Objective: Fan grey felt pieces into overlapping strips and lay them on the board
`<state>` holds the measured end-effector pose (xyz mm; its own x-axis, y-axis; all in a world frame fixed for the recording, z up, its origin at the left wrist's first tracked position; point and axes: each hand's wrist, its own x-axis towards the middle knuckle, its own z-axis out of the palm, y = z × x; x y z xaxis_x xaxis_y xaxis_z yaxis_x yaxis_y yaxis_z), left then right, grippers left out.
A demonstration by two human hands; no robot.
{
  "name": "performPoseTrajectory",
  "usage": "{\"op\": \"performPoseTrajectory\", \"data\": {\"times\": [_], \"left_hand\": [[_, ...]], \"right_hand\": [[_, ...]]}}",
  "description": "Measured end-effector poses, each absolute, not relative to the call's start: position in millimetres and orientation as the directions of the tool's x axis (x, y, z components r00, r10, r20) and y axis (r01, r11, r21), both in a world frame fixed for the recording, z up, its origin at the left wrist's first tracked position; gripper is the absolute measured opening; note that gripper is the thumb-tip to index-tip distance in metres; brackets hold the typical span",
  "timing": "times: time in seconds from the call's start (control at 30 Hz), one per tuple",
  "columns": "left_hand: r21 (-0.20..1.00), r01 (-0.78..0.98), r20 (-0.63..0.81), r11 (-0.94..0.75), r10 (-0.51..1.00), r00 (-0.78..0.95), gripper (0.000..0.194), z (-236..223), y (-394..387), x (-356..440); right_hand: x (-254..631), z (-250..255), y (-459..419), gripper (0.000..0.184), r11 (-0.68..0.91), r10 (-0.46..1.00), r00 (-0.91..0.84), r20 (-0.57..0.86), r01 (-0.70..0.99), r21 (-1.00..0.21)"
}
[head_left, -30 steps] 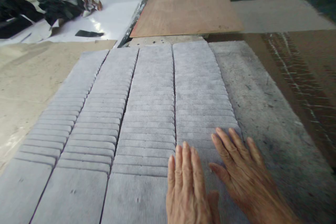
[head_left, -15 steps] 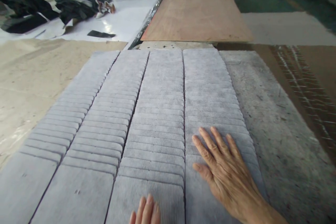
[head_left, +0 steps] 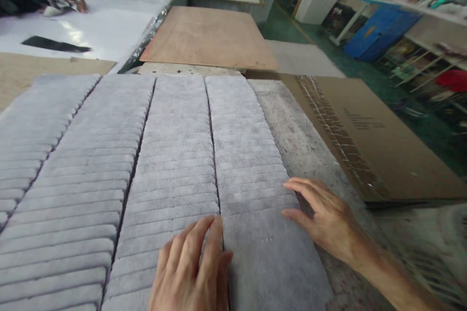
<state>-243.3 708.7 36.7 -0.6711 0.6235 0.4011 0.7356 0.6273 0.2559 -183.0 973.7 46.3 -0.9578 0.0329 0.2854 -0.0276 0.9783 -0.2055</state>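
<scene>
Grey fabric-like pieces (head_left: 251, 155) overlap like shingles in several long columns, with narrow dark gaps between them. My left hand (head_left: 191, 267) lies over the column second from the right. Its fingers are slightly bent, their tips at the gap beside the rightmost column; it holds nothing. At the outer right edge of that rightmost column is my right hand (head_left: 324, 218), thumb and fingers apart, fingertips at the edge of the pieces. Its lower fingers are partly hidden. The nearest piece (head_left: 273, 257) in this column lies flat between both hands, with small marks on it.
A worn grey board (head_left: 292, 121) lies under the columns, showing on the right. Beyond it is a flat brown cardboard (head_left: 394, 146) with tape. A plywood sheet (head_left: 207, 36) lies ahead. At the left, a white table (head_left: 120, 19) bears a dark strip (head_left: 54, 44).
The view has swung to the right. My right hand has shifted from flat on the rightmost column to its outer edge. My left hand has come forward to the gap beside that column.
</scene>
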Motion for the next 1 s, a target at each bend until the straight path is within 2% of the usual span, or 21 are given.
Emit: {"op": "performPoseTrajectory", "data": {"times": [0.1, 0.23, 0.43, 0.57, 0.63, 0.73, 1.0], "left_hand": [[0.238, 0.729, 0.276, 0.642, 0.675, -0.685, 0.037, 41, 743, -266], [0.293, 0.651, 0.055, 0.701, 0.667, -0.743, 0.032, 44, 761, -279], [0.342, 0.514, -0.14, 0.787, 0.583, -0.8, 0.014, 54, 763, -290], [0.386, 0.442, -0.139, 0.81, 0.524, -0.84, 0.009, 54, 760, -286], [0.403, 0.439, -0.105, 0.803, 0.517, -0.849, 0.013, 51, 758, -282], [0.391, 0.436, -0.081, 0.81, 0.502, -0.861, 0.017, 47, 757, -280], [0.381, 0.366, -0.145, 0.849, 0.446, -0.883, 0.021, 48, 763, -286]], "right_hand": [[-192, 49, 978, 0.03, 0.971, 0.051, -0.985, 0.167, 0.009, -0.24], [-203, 54, 978, 0.021, 0.958, 0.108, -0.994, 0.018, 0.1, -0.27], [-197, 52, 976, 0.022, 0.887, 0.306, -0.952, -0.034, 0.298, -0.353], [-181, 51, 968, 0.039, 0.753, 0.478, -0.868, -0.132, 0.482, -0.447], [-176, 49, 965, 0.04, 0.703, 0.517, -0.845, -0.135, 0.51, -0.496], [-174, 46, 963, 0.035, 0.676, 0.544, -0.831, -0.115, 0.515, -0.527], [-179, 46, 966, 0.036, 0.659, 0.54, -0.832, -0.127, 0.511, -0.552]]}}
